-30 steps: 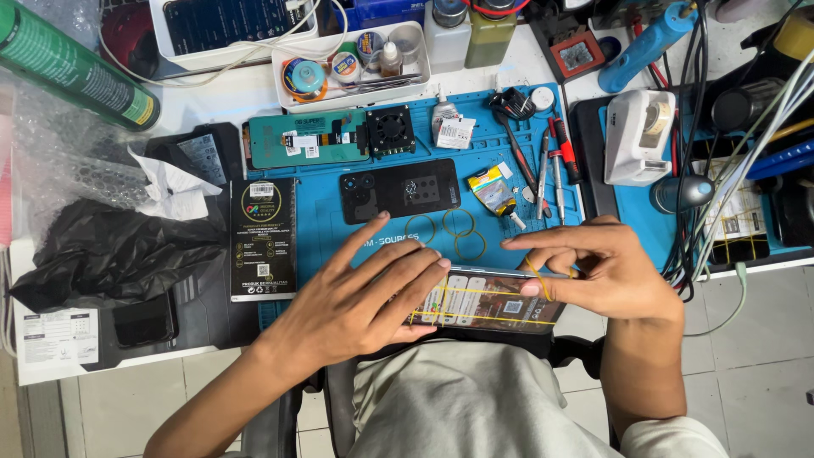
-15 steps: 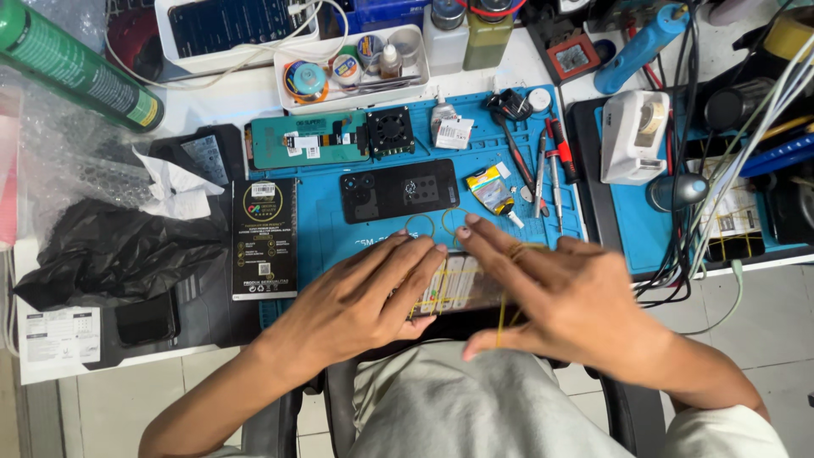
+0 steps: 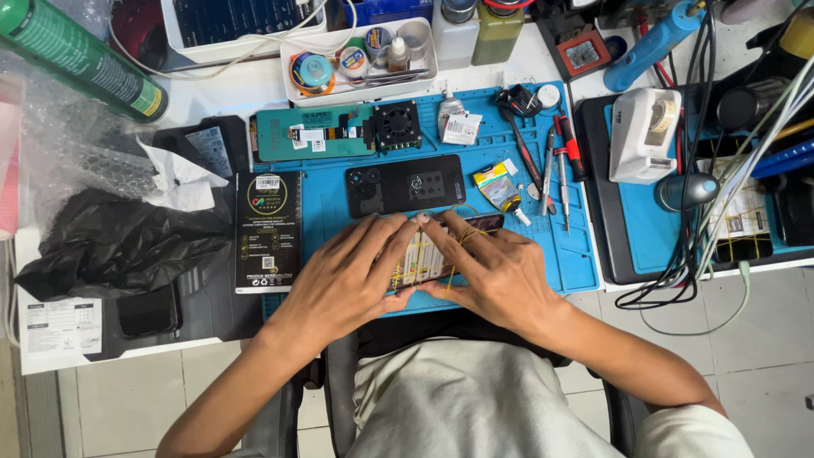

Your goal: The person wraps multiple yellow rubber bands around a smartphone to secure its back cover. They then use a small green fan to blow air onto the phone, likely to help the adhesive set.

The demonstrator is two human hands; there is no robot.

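Both hands lie flat over a phone [image 3: 426, 254] on the blue work mat [image 3: 551, 254] at the table's near edge. My left hand [image 3: 352, 276] covers the phone's left part, fingers spread toward the upper right. My right hand [image 3: 496, 271] covers its right part, fingers pointing up and left. Thin yellow rubber bands cross the phone between the hands. Only the middle strip of the phone shows, with a printed label on it.
A black phone back cover [image 3: 405, 184] lies just beyond the hands. A green display panel [image 3: 314, 134], small black fan [image 3: 397, 125], tweezers and screwdrivers [image 3: 560, 165], black flat box [image 3: 267, 231], black plastic bag [image 3: 102, 242], green can [image 3: 76, 55] and cables [image 3: 721, 212] surround the mat.
My right hand has moved from pinching the phone's right end to lying flat on it. The phone has shifted a little farther onto the mat, and both hands now press on it.
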